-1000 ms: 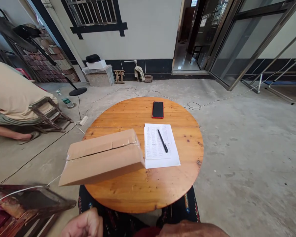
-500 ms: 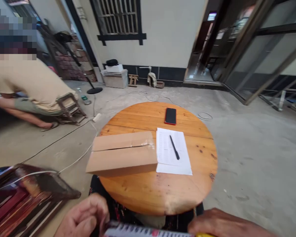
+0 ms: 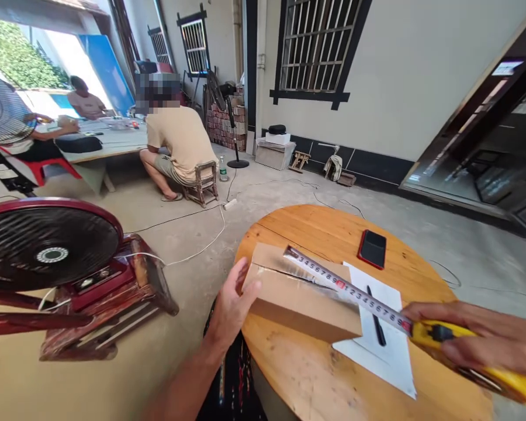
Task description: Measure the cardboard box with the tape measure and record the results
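Note:
A closed cardboard box (image 3: 304, 307) sits on the round wooden table (image 3: 289, 374). My left hand (image 3: 228, 304) grips its left end, thumb and fingers apart around the corner. In my right hand (image 3: 491, 336) is a yellow tape measure (image 3: 427, 334), its numbered blade (image 3: 368, 302) pulled out to the left. The blade slants over the top of the box, with its metal tip above the far left part; I cannot tell whether it touches. Beneath the blade, printed paper (image 3: 390, 365) and a black pen (image 3: 378, 327) lie right of the box.
A red-edged phone (image 3: 372, 248) lies at the table's far side. To the left, a dark red fan (image 3: 52, 251) stands on a wooden chair. Cables (image 3: 201, 248) cross the floor. Farther back, a person (image 3: 184, 140) sits on a small chair beside a long table (image 3: 123, 140) with others.
The view has swung left. My left hand has moved up onto the box's left end. The right hand has raised the tape measure from the table's near edge, bringing its blade over the box.

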`<control>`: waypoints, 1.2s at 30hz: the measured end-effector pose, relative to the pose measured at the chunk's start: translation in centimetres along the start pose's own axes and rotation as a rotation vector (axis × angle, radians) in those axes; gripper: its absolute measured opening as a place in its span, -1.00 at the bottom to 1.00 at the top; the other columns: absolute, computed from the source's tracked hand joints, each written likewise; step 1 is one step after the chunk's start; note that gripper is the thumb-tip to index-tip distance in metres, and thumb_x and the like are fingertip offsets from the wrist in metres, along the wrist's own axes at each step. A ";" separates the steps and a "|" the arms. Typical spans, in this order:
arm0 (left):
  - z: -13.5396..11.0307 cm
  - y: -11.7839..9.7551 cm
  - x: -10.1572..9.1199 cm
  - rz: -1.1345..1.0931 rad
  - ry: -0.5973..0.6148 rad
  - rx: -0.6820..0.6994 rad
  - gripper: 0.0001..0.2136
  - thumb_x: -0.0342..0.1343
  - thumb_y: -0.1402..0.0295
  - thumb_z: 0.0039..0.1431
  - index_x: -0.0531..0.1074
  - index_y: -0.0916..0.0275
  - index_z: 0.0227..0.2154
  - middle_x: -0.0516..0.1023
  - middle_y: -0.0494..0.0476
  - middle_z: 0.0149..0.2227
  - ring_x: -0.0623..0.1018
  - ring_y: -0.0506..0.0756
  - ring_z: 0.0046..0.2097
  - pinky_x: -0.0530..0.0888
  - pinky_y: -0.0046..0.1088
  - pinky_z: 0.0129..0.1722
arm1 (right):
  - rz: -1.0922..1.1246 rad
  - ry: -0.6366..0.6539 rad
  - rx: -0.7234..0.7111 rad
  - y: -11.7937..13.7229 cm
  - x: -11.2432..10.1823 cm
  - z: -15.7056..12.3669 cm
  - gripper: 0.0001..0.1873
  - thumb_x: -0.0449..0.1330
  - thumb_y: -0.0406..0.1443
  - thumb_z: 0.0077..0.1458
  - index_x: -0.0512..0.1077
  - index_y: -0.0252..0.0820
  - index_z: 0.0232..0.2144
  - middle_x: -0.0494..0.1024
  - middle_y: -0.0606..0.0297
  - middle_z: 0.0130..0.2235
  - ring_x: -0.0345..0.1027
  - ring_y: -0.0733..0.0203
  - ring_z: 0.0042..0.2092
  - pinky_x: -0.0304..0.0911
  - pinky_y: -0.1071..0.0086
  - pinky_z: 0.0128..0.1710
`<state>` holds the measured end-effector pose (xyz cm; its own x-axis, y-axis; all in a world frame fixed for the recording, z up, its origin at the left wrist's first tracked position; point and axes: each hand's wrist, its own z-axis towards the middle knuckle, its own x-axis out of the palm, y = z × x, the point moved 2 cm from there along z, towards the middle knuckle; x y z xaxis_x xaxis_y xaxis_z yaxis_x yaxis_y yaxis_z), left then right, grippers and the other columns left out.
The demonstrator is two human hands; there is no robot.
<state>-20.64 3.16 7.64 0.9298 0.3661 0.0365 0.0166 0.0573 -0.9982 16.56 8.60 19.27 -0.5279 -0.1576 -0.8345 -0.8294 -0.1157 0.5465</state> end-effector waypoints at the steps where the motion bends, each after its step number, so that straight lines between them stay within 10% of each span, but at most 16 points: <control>1: 0.2 -0.1 0.4 -0.008 0.028 -0.025 -0.34 0.15 0.11 0.14 0.20 0.35 0.23 0.38 0.36 0.19 0.42 0.29 0.17 0.39 -0.24 0.13 | -0.094 0.274 -0.028 1.8 -0.1 1.4 -0.60 0.21 -0.04 -0.26 0.63 0.16 -0.28 0.64 0.23 -0.11 0.49 0.04 -0.04 0.24 0.25 -0.14; 4: 0.2 -0.7 1.1 0.028 0.038 -0.039 -0.42 0.08 0.14 0.20 0.25 0.32 0.22 0.45 0.28 0.14 0.45 0.27 0.15 0.40 -0.27 0.10 | -0.164 0.562 -0.089 5.9 -0.8 5.0 -0.57 0.17 -0.10 -0.11 0.60 0.09 -0.14 0.59 0.29 -0.02 0.45 0.05 0.02 0.27 0.34 -0.08; 11: 0.2 -0.9 1.6 0.056 -0.025 -0.039 -0.43 0.02 0.21 0.21 0.22 0.36 0.24 0.42 0.26 0.17 0.39 0.25 0.20 0.31 -0.27 0.18 | -0.141 0.696 -0.212 10.0 1.3 9.1 -0.68 0.19 -0.22 -0.03 0.63 0.01 -0.20 0.63 0.28 -0.19 0.49 0.00 -0.12 0.38 0.27 -0.17; 21: -0.1 -0.2 2.3 0.011 -0.122 0.035 -0.43 0.03 0.26 0.24 0.11 0.17 0.30 0.23 0.12 0.30 0.25 0.16 0.31 0.23 -0.37 0.24 | -0.074 0.823 -0.132 9.1 0.9 9.6 -0.67 0.18 -0.22 -0.05 0.61 -0.07 -0.22 0.60 0.35 -0.22 0.45 0.11 -0.16 0.29 0.35 -0.12; 36: 0.1 0.3 2.0 0.218 -0.161 0.215 -0.63 0.03 0.25 0.22 0.44 0.11 0.07 0.29 0.01 0.27 0.24 0.17 0.30 0.08 -0.32 0.33 | -0.039 0.943 -0.066 6.7 0.2 8.6 -0.62 0.19 -0.20 -0.05 0.54 -0.15 -0.14 0.57 0.29 -0.22 0.40 0.11 -0.16 0.25 0.33 -0.16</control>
<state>-18.86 3.99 7.42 0.8330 0.5318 -0.1527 -0.2701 0.1501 -0.9511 9.37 16.21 22.16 -0.1103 -0.8768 -0.4680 -0.8160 -0.1889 0.5463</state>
